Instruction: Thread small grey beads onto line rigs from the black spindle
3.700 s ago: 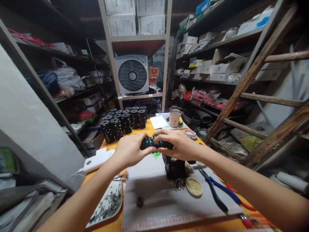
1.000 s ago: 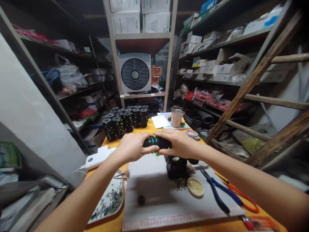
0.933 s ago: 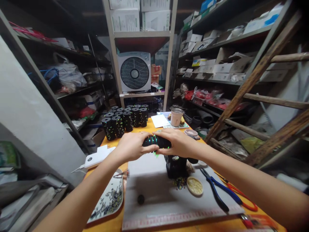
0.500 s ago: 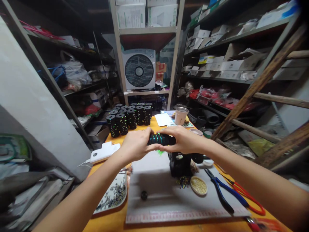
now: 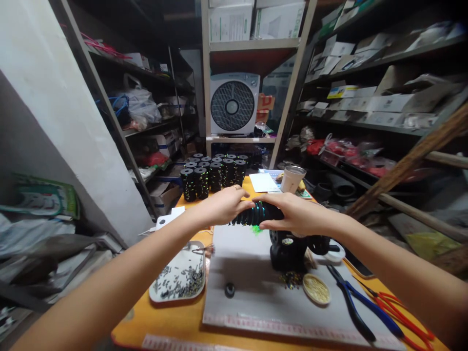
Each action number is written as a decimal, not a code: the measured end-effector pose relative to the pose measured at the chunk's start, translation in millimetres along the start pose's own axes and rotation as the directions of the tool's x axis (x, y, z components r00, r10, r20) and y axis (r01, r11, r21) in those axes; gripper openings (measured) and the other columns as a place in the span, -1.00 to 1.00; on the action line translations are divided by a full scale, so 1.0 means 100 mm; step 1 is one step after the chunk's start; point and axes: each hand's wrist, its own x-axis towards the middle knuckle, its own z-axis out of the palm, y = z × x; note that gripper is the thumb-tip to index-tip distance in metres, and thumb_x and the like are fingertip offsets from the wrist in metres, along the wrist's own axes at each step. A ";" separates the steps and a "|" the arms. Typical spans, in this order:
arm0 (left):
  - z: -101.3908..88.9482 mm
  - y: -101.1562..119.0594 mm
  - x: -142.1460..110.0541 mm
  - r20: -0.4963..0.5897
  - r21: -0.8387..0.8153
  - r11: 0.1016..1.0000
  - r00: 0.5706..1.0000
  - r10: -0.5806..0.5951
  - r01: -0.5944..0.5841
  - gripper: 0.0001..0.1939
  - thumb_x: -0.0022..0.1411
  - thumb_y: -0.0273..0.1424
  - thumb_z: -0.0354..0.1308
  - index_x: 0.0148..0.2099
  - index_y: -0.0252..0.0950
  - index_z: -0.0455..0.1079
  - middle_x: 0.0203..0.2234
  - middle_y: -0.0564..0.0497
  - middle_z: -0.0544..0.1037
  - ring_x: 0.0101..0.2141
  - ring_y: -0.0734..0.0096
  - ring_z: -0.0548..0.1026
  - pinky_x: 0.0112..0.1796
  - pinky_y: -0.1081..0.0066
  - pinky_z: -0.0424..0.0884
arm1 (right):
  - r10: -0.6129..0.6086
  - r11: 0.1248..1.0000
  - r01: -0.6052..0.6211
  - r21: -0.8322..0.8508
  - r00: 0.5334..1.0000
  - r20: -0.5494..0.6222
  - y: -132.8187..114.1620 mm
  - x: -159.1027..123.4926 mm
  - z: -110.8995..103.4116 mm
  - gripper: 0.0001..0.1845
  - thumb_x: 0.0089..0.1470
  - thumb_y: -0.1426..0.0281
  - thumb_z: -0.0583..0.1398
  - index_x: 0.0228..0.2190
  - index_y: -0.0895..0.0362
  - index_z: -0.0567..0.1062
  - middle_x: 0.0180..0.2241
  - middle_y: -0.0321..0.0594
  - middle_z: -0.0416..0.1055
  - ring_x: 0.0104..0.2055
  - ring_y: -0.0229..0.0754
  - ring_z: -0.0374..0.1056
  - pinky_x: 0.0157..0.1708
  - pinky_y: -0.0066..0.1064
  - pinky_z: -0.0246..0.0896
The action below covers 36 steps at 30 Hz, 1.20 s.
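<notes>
A black ridged spool (image 5: 257, 212) with shiny blue-green bands lies sideways between my hands, above the grey mat (image 5: 248, 302). My left hand (image 5: 228, 207) is closed over its left end, the thumb along the top. Around the right end, my right hand (image 5: 296, 212) grips with fingers above and thumb below. Under the spool show bright green strands (image 5: 256, 230). Just below my right hand stands a black object (image 5: 287, 256), partly hidden by it. On the mat is a small black ring-shaped piece (image 5: 229, 290).
Several black spools (image 5: 215, 175) stand upright at the table's back left. A white tray (image 5: 155, 292) of small metal pieces is at left. On the right are a shallow dish (image 5: 316, 289), blue-handled pliers (image 5: 351, 302) and an orange-handled tool (image 5: 405, 312). A cup (image 5: 293, 179) stands behind.
The camera view has swung left, so the scene sits further right. My left fingers have shifted on the spool, baring more of its left end. My right hand keeps its grip.
</notes>
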 end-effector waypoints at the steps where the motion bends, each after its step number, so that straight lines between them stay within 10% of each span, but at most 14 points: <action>1: 0.02 0.02 -0.01 0.015 0.029 1.000 1.000 -0.003 0.003 -0.60 0.38 -0.15 -0.13 -0.13 -0.28 0.45 -0.24 -0.11 0.60 -0.22 0.16 0.55 -0.25 0.29 0.41 | -0.001 1.000 0.001 0.000 1.000 0.002 0.00 0.00 0.00 -0.47 0.09 0.14 0.27 0.04 0.10 0.42 -0.06 -0.07 0.51 -0.09 0.04 0.47 -0.14 -0.22 0.35; 12: 0.25 0.10 -0.09 -0.083 0.168 0.986 0.996 0.022 -0.008 -0.57 0.41 -0.21 -0.20 -0.02 -0.37 0.38 -0.21 -0.23 0.58 -0.17 -0.05 0.52 -0.17 0.09 0.36 | 0.002 0.992 -0.008 0.129 0.999 0.043 0.10 0.09 -0.05 -0.50 0.02 0.09 0.31 -0.06 0.09 0.52 -0.25 -0.16 0.59 -0.26 -0.05 0.50 -0.24 -0.34 0.36; 20: 0.18 0.10 -0.15 -0.310 -0.247 0.962 0.950 0.033 -0.114 -0.63 0.40 -0.27 -0.14 0.08 -0.31 0.34 0.02 -0.19 0.50 0.02 0.08 0.43 0.01 0.12 0.31 | 0.048 0.944 -0.075 0.322 0.995 0.090 0.12 0.00 -0.08 -0.23 -0.05 0.02 0.34 0.14 0.06 0.36 0.11 -0.08 0.40 0.13 0.09 0.32 0.12 -0.12 0.19; 29: 0.40 -0.14 -0.14 -0.720 -0.683 0.432 0.641 -0.265 -0.589 -0.55 0.42 -0.30 -0.35 0.05 -0.19 0.35 0.04 -0.08 0.50 0.14 0.26 0.36 0.21 0.11 0.14 | 0.141 0.724 -0.085 0.685 0.990 -0.026 0.25 0.35 -0.31 -0.05 0.13 -0.16 -0.53 0.26 0.04 0.09 0.28 -0.06 0.14 0.27 -0.02 0.15 0.22 -0.07 0.09; 36: 0.45 -0.14 -0.12 -0.711 -0.673 0.175 0.565 -0.419 -0.718 -0.56 0.40 -0.30 -0.23 -0.06 -0.17 0.50 -0.08 -0.02 0.58 0.09 0.26 0.42 0.19 0.16 0.19 | 0.092 0.737 -0.251 0.627 0.957 0.274 0.01 1.04 -0.10 -0.32 0.30 -0.06 -0.17 0.08 0.15 0.37 0.07 0.01 0.40 0.03 -0.05 0.40 0.07 -0.10 0.27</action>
